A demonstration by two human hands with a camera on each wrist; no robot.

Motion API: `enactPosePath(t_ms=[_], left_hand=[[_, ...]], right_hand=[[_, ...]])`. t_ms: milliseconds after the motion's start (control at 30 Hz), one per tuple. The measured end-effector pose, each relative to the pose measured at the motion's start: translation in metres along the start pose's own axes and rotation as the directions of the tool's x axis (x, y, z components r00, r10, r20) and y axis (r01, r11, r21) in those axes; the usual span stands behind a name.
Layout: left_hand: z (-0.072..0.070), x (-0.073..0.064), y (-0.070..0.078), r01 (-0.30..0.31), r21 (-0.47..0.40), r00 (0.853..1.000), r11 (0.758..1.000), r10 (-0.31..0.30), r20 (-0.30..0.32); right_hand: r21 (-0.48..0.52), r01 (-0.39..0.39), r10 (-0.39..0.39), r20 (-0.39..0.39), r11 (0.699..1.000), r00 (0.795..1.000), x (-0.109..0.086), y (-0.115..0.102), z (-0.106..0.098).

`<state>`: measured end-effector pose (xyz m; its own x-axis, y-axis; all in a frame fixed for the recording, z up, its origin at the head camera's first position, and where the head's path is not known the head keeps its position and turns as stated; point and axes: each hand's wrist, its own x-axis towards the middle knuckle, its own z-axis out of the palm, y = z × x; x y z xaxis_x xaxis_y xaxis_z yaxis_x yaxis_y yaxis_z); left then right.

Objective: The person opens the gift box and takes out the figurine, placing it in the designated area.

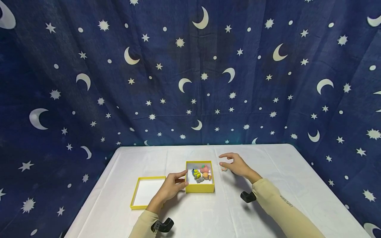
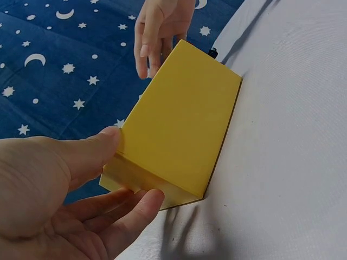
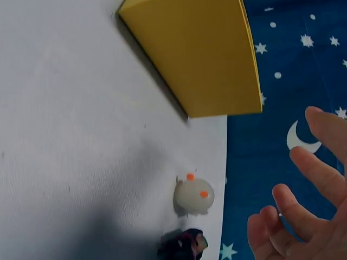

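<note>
A yellow box [image 1: 199, 188] stands uncovered on the table, holding several small colourful toy figures [image 1: 204, 169], among them pink, orange, yellow-and-blue and grey ones. My left hand [image 1: 171, 186] grips the box's left side, thumb and fingertips against the walls at its corner, as the left wrist view shows. To the right of the box, my right hand [image 1: 236, 165] hovers with fingers loosely spread and nothing in them. Below it on the table lies a small whitish round toy with orange spots [image 3: 194, 196]. Beside that toy is a dark figure [image 3: 183, 245], partly cut off by the right wrist view's edge.
The box's lid [image 1: 148, 191], white inside with a yellow rim, lies left of the box, partly behind my left arm. A white cloth covers the table [image 1: 208, 215]. Behind it hangs a dark blue curtain [image 1: 166, 86] with moons and stars.
</note>
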<state>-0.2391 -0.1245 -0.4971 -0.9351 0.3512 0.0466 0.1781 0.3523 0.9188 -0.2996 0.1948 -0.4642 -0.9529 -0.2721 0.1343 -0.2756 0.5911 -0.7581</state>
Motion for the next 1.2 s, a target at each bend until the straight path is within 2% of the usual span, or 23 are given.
enactPosePath(t_ms=[133, 300, 500, 700, 1033, 1133, 1200], left_hand=[[0.0, 0.0, -0.001, -0.004, -0.005, 1.0, 1.0, 0.004, -0.003], [-0.001, 0.001, -0.001, -0.004, -0.002, 1.0, 1.0, 0.004, 0.001], [-0.001, 0.001, -0.001, -0.002, -0.002, 1.0, 1.0, 0.002, 0.005], [-0.002, 0.001, -0.002, -0.003, -0.004, 1.0, 1.0, 0.003, 0.009], [-0.002, 0.001, -0.004, -0.015, 0.012, 1.0, 1.0, 0.015, 0.01], [-0.001, 0.001, -0.003, -0.019, 0.008, 1.0, 1.0, 0.019, 0.01], [-0.001, 0.002, -0.003, -0.024, 0.007, 1.0, 1.0, 0.024, 0.01]], right_hand=[[0.06, 0.066, -0.069, 0.05, 0.996, 0.996, -0.001, -0.005, 0.005], [0.062, 0.113, -0.118, 0.088, 0.992, 0.989, 0.001, -0.008, 0.013], [0.063, 0.095, -0.103, 0.142, 0.994, 0.985, 0.001, -0.013, 0.026], [0.038, 0.083, -0.09, 0.226, 0.996, 0.97, -0.002, -0.023, 0.034], [-0.113, 0.206, -0.161, 0.32, 0.972, 0.934, 0.001, -0.035, 0.044], [-0.212, 0.249, -0.162, 0.359, 0.945, 0.919, 0.003, -0.043, 0.046], [-0.292, 0.26, -0.136, 0.386, 0.92, 0.913, 0.005, -0.048, 0.047]])
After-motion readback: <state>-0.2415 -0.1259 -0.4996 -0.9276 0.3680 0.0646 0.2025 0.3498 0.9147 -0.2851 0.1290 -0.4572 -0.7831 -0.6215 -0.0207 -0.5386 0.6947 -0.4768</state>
